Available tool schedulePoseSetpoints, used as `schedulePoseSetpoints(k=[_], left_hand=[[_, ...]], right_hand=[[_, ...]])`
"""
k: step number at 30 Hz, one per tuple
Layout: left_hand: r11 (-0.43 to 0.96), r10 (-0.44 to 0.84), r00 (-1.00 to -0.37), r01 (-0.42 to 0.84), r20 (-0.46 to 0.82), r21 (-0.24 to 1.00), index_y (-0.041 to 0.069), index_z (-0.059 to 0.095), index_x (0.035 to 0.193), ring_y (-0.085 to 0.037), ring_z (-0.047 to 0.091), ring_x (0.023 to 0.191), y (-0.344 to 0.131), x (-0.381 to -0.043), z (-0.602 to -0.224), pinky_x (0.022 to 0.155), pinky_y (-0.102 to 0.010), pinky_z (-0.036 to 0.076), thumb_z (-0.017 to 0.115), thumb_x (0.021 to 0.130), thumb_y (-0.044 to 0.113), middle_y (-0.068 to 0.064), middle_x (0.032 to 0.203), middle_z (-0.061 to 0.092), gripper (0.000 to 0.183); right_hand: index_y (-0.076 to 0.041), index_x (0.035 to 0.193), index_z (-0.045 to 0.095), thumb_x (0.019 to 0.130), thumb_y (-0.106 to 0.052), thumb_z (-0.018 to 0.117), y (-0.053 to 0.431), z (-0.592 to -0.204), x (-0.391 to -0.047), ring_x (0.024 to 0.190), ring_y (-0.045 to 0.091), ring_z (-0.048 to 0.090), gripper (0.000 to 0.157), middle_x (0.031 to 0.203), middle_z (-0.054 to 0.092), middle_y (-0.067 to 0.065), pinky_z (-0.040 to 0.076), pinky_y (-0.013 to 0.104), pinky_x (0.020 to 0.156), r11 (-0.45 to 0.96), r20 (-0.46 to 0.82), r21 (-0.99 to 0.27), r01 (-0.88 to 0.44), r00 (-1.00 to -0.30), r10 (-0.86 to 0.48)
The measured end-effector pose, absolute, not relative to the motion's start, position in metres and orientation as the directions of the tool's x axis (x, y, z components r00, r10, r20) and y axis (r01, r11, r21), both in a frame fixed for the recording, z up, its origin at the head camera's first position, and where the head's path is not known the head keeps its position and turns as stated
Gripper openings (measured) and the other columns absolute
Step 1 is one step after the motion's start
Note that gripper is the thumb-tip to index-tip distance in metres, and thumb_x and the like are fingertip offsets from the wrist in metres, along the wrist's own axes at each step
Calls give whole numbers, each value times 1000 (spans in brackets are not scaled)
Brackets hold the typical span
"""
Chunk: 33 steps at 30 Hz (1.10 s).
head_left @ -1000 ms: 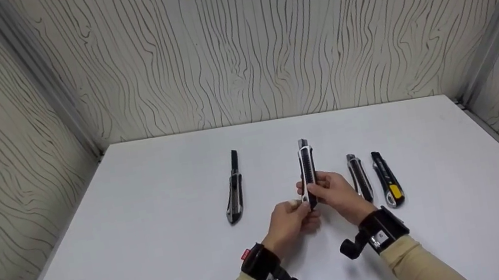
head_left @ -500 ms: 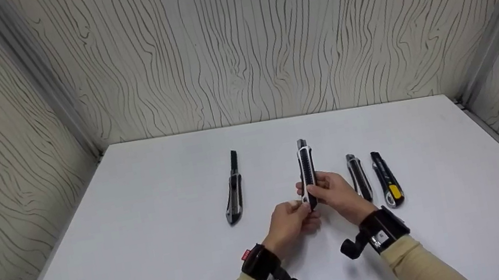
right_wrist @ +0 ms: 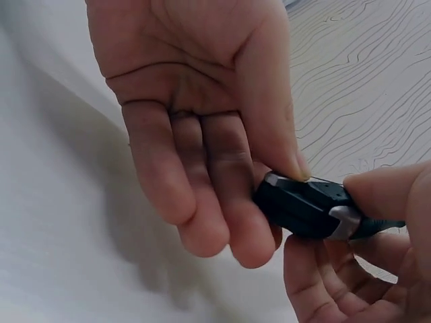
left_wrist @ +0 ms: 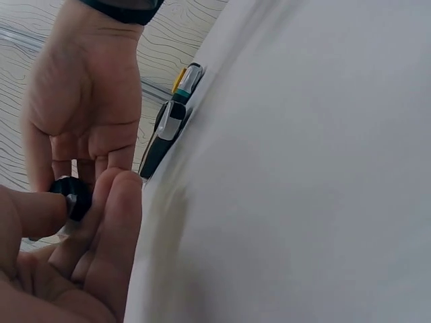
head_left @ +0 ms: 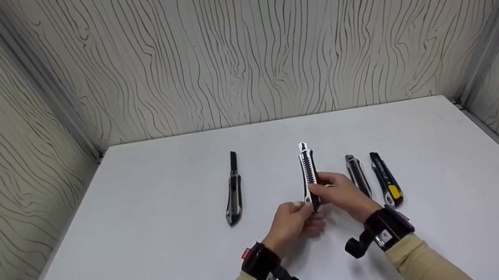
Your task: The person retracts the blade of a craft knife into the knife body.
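Observation:
In the head view, a black-and-silver utility knife [head_left: 307, 165] is held up between both hands, its metal tip pointing away. My left hand [head_left: 289, 224] pinches the butt end between thumb and fingers. Just above that, my right hand [head_left: 342, 193] grips the lower handle, thumb on the ridged face. Seen from the right wrist, the knife's dark end [right_wrist: 303, 208] sits between the fingertips of both hands. In the left wrist view, only the dark butt [left_wrist: 75, 196] shows; fingers hide the rest.
A similar knife [head_left: 234, 193] with a dark extended tip lies left of the hands on the white table [head_left: 147, 258]. To the right lie another black-and-silver knife [head_left: 358, 175] and a black one with a yellow slider [head_left: 388, 180]. Patterned panels [head_left: 234, 46] enclose the table.
The held knife has tilted slightly and its tip sits a little lower, with its face catching more light. My right hand and wrist have shifted slightly right; the left hand is nearly still.

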<state>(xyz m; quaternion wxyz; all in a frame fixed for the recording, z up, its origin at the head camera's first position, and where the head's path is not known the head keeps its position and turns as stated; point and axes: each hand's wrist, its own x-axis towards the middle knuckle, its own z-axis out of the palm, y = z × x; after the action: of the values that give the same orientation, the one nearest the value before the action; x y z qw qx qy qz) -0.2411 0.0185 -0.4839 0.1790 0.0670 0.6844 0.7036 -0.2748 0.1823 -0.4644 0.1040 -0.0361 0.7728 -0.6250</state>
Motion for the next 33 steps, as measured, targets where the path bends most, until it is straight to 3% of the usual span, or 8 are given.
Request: schedulePoseSetpoints(k=[8, 16, 23, 33], left_hand=[[21, 355, -919, -176, -172, 984, -7, 67, 107, -20, 74, 79, 20, -241, -483, 71, -31, 61, 53, 98, 14, -19, 95, 74, 26], [9, 355, -917, -192, -183, 981, -7, 62, 111, -22, 74, 79, 16, -239, -483, 70, -31, 61, 52, 99, 13, -22, 98, 73, 25], [-6, 354, -915, -211, -195, 978, -7, 61, 114, -14, 72, 76, 16, -239, -484, 72, -30, 61, 53, 99, 12, -19, 97, 74, 26], [1, 346, -915, -218, -205, 976, -7, 62, 114, -16, 73, 79, 16, -238, -481, 74, -31, 61, 54, 98, 13, -15, 94, 75, 27]], right_hand=[[7, 129, 53, 93, -15, 63, 189, -461, -272, 80, 13, 66, 43, 107, 64, 17, 58, 27, 76, 284, -115, -956, 78, -987, -116], [8, 122, 55, 89, -17, 67, 194, -458, -268, 70, 13, 66, 43, 99, 68, 17, 57, 27, 68, 474, -122, -874, 109, -993, 4], [8, 118, 58, 87, -27, 69, 200, -462, -272, 81, 21, 66, 48, 104, 70, 21, 51, 28, 71, 658, -115, -744, 112, -993, 39], [8, 116, 60, 86, -30, 69, 201, -464, -271, 87, 26, 65, 50, 104, 70, 20, 51, 37, 79, 721, -96, -684, 114, -993, 66]])
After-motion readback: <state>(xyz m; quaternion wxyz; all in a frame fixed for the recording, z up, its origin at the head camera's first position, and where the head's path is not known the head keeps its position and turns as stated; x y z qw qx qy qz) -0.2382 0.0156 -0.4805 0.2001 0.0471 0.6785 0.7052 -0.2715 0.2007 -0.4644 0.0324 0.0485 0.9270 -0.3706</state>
